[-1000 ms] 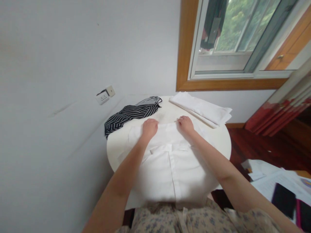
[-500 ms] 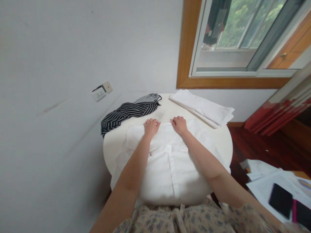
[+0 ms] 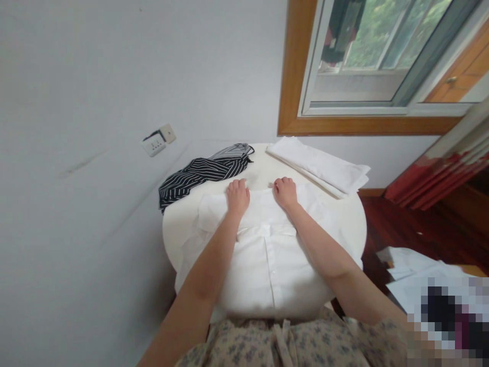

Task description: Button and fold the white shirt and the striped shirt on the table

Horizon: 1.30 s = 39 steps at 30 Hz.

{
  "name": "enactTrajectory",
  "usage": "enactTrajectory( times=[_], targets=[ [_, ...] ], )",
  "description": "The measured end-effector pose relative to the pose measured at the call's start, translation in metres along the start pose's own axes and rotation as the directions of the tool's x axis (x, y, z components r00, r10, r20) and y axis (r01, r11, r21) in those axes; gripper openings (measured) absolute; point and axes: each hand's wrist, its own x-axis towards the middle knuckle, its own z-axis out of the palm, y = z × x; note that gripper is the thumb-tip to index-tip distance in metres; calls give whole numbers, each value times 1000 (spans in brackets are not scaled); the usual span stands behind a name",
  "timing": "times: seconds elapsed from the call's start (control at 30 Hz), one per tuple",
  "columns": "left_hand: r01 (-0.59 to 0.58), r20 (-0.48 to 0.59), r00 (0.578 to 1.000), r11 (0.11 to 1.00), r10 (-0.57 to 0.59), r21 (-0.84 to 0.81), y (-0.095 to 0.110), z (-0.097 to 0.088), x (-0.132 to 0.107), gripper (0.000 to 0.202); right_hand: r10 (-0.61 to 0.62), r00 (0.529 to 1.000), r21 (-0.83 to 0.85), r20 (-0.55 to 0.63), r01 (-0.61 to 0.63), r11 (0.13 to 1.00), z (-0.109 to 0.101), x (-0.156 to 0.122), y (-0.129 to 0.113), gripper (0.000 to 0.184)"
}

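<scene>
A white button-front garment (image 3: 252,275) lies spread over the round white table, its placket running towards my body. A crosswise fold or band shows in its middle. My left hand (image 3: 237,197) is on the garment's far edge, left of centre, with the fingers bent over the cloth. To its right, my right hand (image 3: 285,192) grips the same edge with curled fingers. Both palms face down, a short gap apart. The fingertips are partly hidden.
A black-and-white striped garment (image 3: 204,173) lies at the table's (image 3: 168,229) back left, against the wall. Folded white cloth (image 3: 317,163) rests at the back right. Papers (image 3: 412,265) are at the lower right, beside a blurred-out patch. A wood-framed window (image 3: 367,125) is behind.
My left fingers have shifted from a visible pinch to lying more over the edge. The right hand has moved slightly right, its fingers more curled. The view has tilted slightly.
</scene>
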Motion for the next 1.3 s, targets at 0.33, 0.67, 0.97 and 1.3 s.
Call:
enactTrajectory(
  times=[0.33, 0.67, 0.97, 1.3],
  targets=[
    [-250, 239, 935, 965, 261, -77, -7, 13, -26, 45, -314, 924, 123, 220, 293, 948, 13, -28, -31, 46],
    [-263, 236, 938, 965, 255, 3, -61, 6, -37, 52, -82, 976, 8, 204, 82, 997, 17, -29, 1, 64],
    [-215, 224, 956, 971, 187, 108, -78, -4, -42, 53, 52, 981, -108, 185, -33, 994, 5, -32, 66, 65],
    [-128, 162, 981, 980, 104, 151, -100, -17, -54, 52, 69, 988, -132, 138, -50, 990, -2, -40, 100, 61]
  ],
)
